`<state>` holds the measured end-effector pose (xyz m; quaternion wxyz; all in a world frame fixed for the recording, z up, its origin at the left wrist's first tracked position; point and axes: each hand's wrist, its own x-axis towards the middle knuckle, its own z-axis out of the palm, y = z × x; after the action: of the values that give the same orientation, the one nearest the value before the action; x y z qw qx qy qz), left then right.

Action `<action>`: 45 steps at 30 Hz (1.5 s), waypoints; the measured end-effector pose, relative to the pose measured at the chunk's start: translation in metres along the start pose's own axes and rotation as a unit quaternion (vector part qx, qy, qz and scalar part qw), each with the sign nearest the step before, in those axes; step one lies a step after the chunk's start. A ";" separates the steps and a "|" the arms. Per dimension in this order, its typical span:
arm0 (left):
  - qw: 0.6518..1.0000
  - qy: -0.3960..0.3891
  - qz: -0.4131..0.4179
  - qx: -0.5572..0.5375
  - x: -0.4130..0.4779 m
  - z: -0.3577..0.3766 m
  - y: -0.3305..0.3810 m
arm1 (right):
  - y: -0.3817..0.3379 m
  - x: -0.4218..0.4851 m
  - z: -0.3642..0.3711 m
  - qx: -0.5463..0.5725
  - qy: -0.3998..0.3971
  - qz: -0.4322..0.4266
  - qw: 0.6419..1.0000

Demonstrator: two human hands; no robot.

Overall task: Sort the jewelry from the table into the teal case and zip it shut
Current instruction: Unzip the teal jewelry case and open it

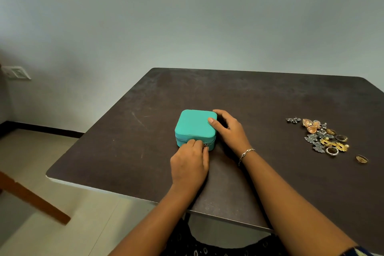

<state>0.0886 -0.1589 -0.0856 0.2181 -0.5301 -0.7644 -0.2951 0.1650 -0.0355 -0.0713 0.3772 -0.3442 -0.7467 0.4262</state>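
A square teal case [193,124] lies closed on the dark table [270,100], near its middle. My left hand [190,164] is at the case's front wall, its fingers pinched on the metal zipper pull [206,145]. My right hand [228,131] grips the case's right side, thumb resting on the lid. A pile of jewelry [324,137] with gold and silver rings, earrings and brooches lies far to the right. One gold ring [362,159] sits apart from the pile.
The table's near edge [124,191] runs diagonally in front of me. A wooden bar [31,197] stands over the tiled floor at left. A wall switch plate [16,72] is at far left.
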 end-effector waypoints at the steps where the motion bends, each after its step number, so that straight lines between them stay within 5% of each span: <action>1: 1.000 -0.002 -0.004 -0.011 -0.001 -0.001 -0.001 | 0.000 0.000 0.000 -0.002 -0.001 -0.001 1.000; 6: 0.996 -0.025 -0.045 -0.074 -0.005 -0.008 -0.010 | 0.000 0.001 -0.001 -0.003 -0.004 -0.001 1.000; 16: 0.994 -0.060 -0.096 -0.005 0.005 -0.025 -0.057 | 0.000 0.000 -0.003 -0.006 -0.014 0.001 1.000; 29: 0.987 -0.083 -0.130 -0.043 0.028 -0.016 -0.079 | 0.004 0.003 -0.002 0.017 -0.016 0.011 1.000; 45: 0.985 -0.138 -0.074 -0.075 0.090 0.017 -0.095 | 0.005 0.003 -0.002 0.018 -0.026 0.008 0.999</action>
<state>-0.0320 -0.1108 -0.0608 0.0477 -0.5222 -0.8003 -0.2908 0.1659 -0.0304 -0.0745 0.3607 -0.3319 -0.7457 0.4513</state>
